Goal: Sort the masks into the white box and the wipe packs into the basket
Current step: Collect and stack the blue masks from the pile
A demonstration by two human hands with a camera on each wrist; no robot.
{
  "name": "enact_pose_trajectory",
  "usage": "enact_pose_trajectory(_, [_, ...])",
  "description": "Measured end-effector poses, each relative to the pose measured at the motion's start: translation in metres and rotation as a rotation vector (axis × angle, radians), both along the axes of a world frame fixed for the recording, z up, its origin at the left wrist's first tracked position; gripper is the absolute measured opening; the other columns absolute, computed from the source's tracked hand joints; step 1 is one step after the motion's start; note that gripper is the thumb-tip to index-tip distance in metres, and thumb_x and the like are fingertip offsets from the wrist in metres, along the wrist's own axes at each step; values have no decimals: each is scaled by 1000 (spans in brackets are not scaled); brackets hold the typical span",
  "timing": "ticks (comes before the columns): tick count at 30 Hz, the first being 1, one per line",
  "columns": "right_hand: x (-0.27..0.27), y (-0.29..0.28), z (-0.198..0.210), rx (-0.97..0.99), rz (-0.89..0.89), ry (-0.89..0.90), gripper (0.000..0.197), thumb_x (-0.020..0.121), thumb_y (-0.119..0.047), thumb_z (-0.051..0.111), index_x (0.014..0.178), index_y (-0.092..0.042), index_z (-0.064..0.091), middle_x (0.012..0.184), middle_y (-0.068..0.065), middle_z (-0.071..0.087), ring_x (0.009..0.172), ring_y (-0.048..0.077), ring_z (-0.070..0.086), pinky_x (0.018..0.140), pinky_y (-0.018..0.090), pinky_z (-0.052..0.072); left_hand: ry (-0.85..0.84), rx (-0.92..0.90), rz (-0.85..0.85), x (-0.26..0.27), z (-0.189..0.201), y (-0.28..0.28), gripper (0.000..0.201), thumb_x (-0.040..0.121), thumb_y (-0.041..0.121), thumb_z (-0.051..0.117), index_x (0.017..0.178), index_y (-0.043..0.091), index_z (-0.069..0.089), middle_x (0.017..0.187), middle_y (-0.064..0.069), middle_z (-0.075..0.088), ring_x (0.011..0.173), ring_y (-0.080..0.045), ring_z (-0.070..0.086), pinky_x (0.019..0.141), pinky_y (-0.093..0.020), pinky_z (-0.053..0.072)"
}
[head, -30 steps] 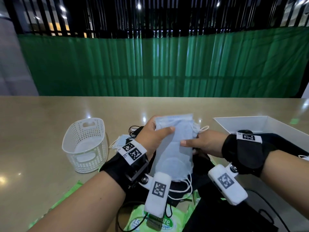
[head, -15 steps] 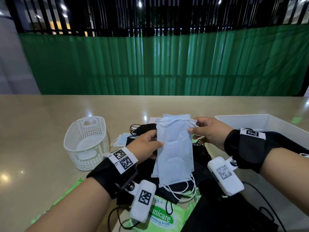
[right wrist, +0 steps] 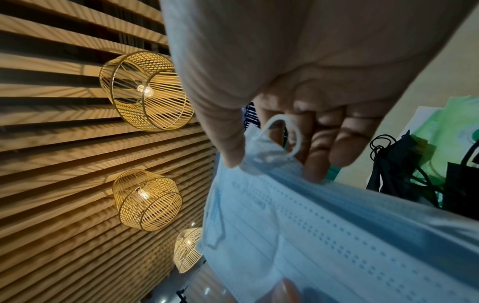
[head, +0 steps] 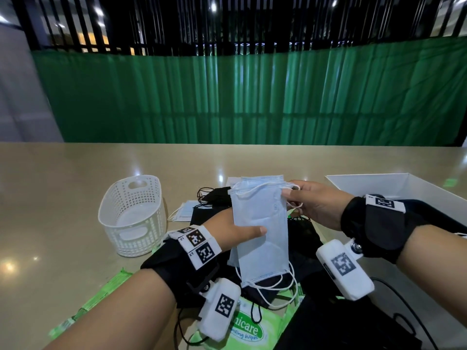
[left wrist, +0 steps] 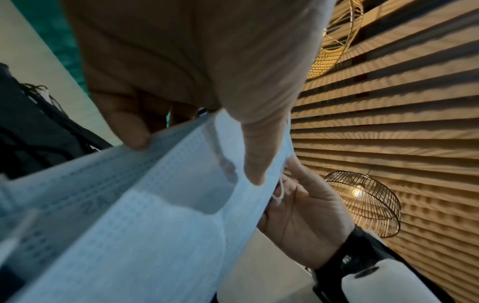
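Note:
A stack of light blue masks [head: 260, 223] is held upright above the table in both hands. My left hand [head: 237, 231] grips its left edge at mid height, thumb across the front [left wrist: 256, 155]. My right hand [head: 313, 203] pinches the upper right corner and the white ear loops [right wrist: 259, 162]. Black masks [head: 217, 195] and more blue ones [head: 187, 210] lie on the table behind. A green wipe pack [head: 247, 329] lies near me under my left wrist. The white basket [head: 131, 215] stands at the left, the white box [head: 366, 185] at the right.
The tan table [head: 63, 185] stretches to a green curtain at the back. A second green wipe pack [head: 83, 309] lies at the front left under my forearm. Black cables [head: 404, 311] trail over the table at the front right.
The mask stack has been lifted and straightened. My right hand slid from its middle up to the top right corner; my left hand dropped from the top to the left edge at mid height.

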State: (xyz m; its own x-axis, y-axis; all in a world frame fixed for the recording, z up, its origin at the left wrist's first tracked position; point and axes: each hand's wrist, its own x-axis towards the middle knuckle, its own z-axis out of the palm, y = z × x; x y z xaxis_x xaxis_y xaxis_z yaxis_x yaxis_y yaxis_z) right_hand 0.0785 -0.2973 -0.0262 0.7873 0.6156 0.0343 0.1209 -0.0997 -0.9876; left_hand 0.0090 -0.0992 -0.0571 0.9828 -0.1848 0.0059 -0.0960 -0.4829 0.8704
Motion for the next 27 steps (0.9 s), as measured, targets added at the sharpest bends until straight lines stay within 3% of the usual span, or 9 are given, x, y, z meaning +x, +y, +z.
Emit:
enact_pose_trajectory(3, [0, -1, -2, 6, 89, 22, 40, 70, -27, 69, 107, -14, 61, 86, -8, 69, 74, 5, 62, 62, 15, 48, -31, -26, 3, 4, 0, -1, 46, 84, 28, 68, 128, 24, 54, 127, 6, 59, 116, -10, 56, 103, -27, 42])
enact_pose_trajectory(7, [0, -1, -5, -24, 124, 8, 62, 59, -28, 82, 115, -13, 58, 102, 2, 69, 94, 19, 64, 82, 29, 49, -54, -264, 111, 7, 5, -1, 17, 84, 23, 69, 98, 30, 62, 100, 7, 69, 85, -3, 65, 79, -18, 54])
enact_pose_trajectory(11, [1, -2, -6, -188, 55, -80, 53, 62, -25, 74, 111, -13, 57, 100, -1, 70, 97, 22, 63, 88, 34, 46, -86, -639, 237, 11, 11, -6, 33, 74, 34, 76, 100, 17, 67, 110, -12, 70, 101, -32, 66, 95, -50, 49])
enact_pose_trajectory(14, [-1, -3, -7, -288, 116, -29, 57, 66, -25, 72, 120, -12, 59, 118, 7, 67, 108, 25, 64, 98, 37, 47, -88, -822, 232, 11, 18, -8, 35, 82, 33, 66, 109, 10, 63, 110, -13, 69, 97, -30, 68, 89, -49, 52])
enact_pose_trajectory(17, [1, -3, -5, -296, 19, -67, 41, 69, -23, 72, 108, -11, 67, 108, 10, 71, 93, 26, 67, 91, 37, 51, -72, -909, 167, 12, 19, -10, 17, 92, 21, 54, 102, 11, 63, 92, -8, 74, 80, -22, 71, 71, -37, 59])
enact_pose_trajectory(20, [6, -6, -2, -234, -172, -154, 26, 75, -14, 76, 96, -4, 64, 88, 8, 68, 80, 25, 61, 75, 31, 49, -125, -844, 194, 12, 10, 4, 12, 86, 6, 62, 95, 14, 61, 80, -1, 73, 70, -14, 70, 62, -26, 58])
enact_pose_trajectory(23, [4, -7, 2, -427, -309, -423, 15, 81, -14, 72, 75, -15, 58, 68, -4, 58, 64, 14, 51, 55, 14, 37, -233, -521, 258, 14, -4, 32, 27, 69, 4, 75, 88, 16, 59, 82, -4, 67, 76, -19, 63, 76, -33, 53])
enact_pose_trajectory(25, [-1, -5, 2, -542, -283, -533, 16, 80, -14, 72, 73, -18, 58, 67, -4, 57, 59, 10, 49, 50, 11, 35, -216, -319, 272, 13, -15, 45, 29, 72, -4, 72, 87, 17, 59, 85, -6, 66, 80, -22, 61, 82, -38, 50])
enact_pose_trajectory(27, [-5, -3, 0, -626, -204, -554, 20, 80, -14, 72, 70, -22, 57, 66, -6, 56, 59, 8, 48, 49, 10, 35, -165, -189, 251, 11, -28, 50, 37, 69, -5, 73, 91, 21, 57, 86, -2, 66, 80, -19, 63, 76, -27, 54])
